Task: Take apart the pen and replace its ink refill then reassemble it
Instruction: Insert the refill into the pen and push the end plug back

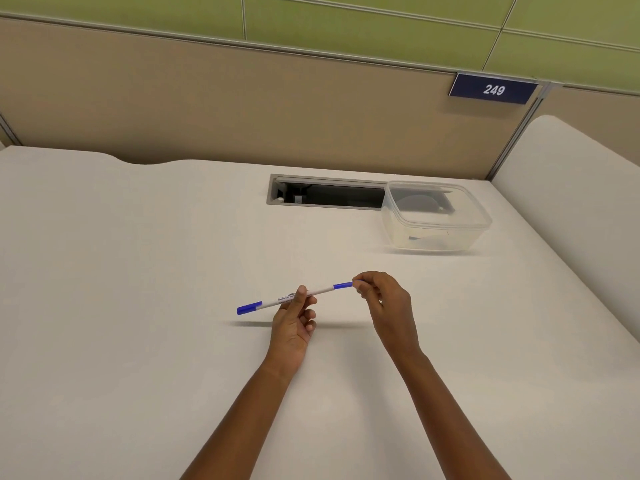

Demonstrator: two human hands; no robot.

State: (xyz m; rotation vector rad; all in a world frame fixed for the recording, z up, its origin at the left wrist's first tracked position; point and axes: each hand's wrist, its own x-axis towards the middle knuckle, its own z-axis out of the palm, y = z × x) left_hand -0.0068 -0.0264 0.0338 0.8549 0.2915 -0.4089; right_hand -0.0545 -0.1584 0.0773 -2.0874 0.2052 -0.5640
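Note:
A white pen [325, 290] with blue ends and printed lettering is held level above the white desk [173, 271]. My left hand [293, 327] pinches the middle of its barrel between thumb and fingers. My right hand [384, 306] grips the blue section at the pen's right end with its fingertips. The blue cap end [248, 308] sticks out free to the left. The pen is in one piece, and its tip is hidden inside my right fingers.
A clear plastic container [436, 218] stands at the back right, partly over a cable slot [325, 192] cut in the desk. A beige partition [242, 109] with a sign reading 249 [493, 89] rises behind. A white side panel [568, 202] borders the right.

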